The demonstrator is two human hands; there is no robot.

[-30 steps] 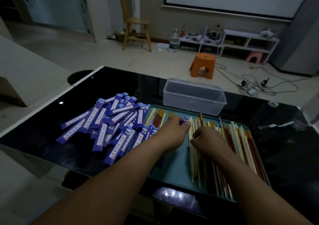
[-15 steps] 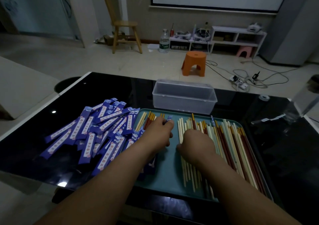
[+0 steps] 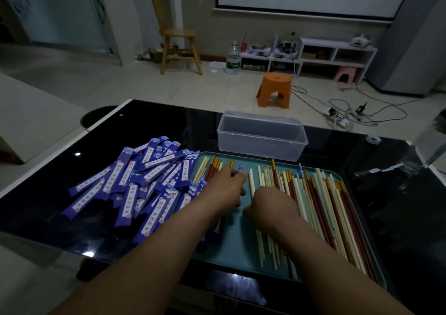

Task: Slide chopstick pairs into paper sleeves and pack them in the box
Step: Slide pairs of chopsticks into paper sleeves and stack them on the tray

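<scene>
Pinching a purple paper sleeve (image 3: 240, 168) in our left hand (image 3: 224, 189), we curl our right hand (image 3: 272, 204) over cream chopsticks (image 3: 251, 181) on the teal tray (image 3: 231, 247); whether it grips them, we cannot tell. The clear box (image 3: 261, 137) stands just behind.

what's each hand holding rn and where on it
Left hand pinches a paper sleeve near its far end. Right hand curls over cream chopsticks; grip hidden.

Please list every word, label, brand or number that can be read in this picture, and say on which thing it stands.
Nothing can be read.
Paper sleeves: white strips with printed marks, too blurred.
Bottle on the floor: green label, too small.
</scene>
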